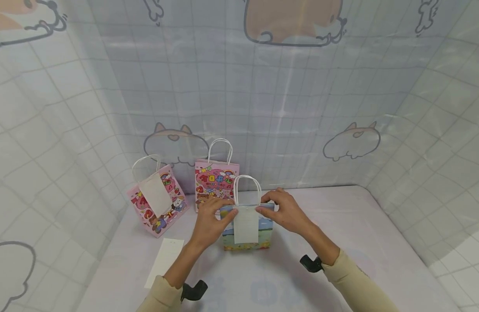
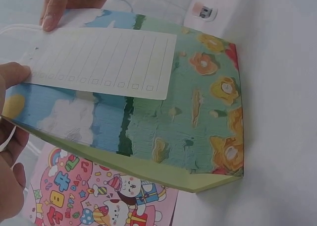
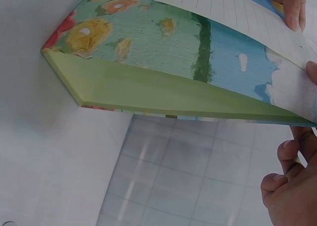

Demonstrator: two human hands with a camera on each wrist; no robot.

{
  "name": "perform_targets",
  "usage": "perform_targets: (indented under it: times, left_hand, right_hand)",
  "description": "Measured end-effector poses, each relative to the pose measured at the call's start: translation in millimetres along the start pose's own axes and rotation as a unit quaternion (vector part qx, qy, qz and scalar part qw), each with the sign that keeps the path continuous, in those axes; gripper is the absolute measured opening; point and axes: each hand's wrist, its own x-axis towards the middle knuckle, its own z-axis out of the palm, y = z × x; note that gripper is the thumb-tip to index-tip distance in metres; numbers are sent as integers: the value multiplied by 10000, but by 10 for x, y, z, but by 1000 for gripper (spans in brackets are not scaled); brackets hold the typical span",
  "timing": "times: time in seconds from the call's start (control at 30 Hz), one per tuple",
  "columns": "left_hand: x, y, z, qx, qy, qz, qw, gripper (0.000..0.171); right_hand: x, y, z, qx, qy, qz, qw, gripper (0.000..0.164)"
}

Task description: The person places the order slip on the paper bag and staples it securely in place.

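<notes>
A small paper gift bag (image 1: 265, 238), painted with sky, grass and flowers, stands upright on the table. My left hand (image 1: 208, 222) pinches its top edge on the left, thumb in front and fingers behind. On the right, my right hand (image 1: 288, 213) grips the same edge in the same way. Between the thumbs, a white lined card (image 1: 246, 227) lies against the bag's front, just below the white twisted handles (image 1: 247, 177). Small checkboxes run along one side of the card (image 2: 109, 62) in the left wrist view. Pale green side panels (image 3: 148, 87) of the bag show in the right wrist view.
Behind stands a pink cartoon gift bag (image 1: 217, 180). Another pink bag (image 1: 177, 190) leans at the left with a white card (image 1: 156, 195) on its front. A loose white card (image 1: 165, 260) lies beside my left forearm. Printed cloth walls (image 1: 302, 108) enclose the table (image 1: 325, 277).
</notes>
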Motion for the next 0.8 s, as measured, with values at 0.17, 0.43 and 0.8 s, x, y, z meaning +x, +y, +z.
perform_targets:
  times: [0.17,0.43,0.8]
  left_hand:
    - [-3,-15,15,-32,14,35,10000,24]
    - [0,-20,33,-3,58,105,9999,22]
    - [0,-13,43,13,77,46,10000,23]
  right_hand:
    - [-10,3,-1,-41,-3,-28,10000,22]
    - [-33,7,-23,-74,10,-58,10000,26]
    - [-226,140,-199,42,120,173,9998,31]
